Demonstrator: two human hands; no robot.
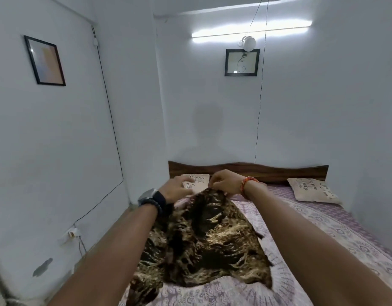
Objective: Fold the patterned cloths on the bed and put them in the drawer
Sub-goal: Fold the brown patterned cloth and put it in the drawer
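Far left of the frame we log a framed picture high on the wall and a socket low down, with a thin black wire running between. At left centre our left hand, watch on the wrist, reaches forward over the bed; its fingers look loosely spread near the top edge of the cloth, but we cannot tell whether they grasp it. The brown-and-gold patterned cloth lies at centre frame, lifted at its far tip and draping down over the lilac printed bedsheet. Just right of centre our right hand, orange bead bracelet on the wrist, has its fingers curled, pinching the cloth's raised tip. Behind the hands sits a lettered cushion against the wooden headboard. Upper centre: a second framed picture under a tube light. Right: another cushion.
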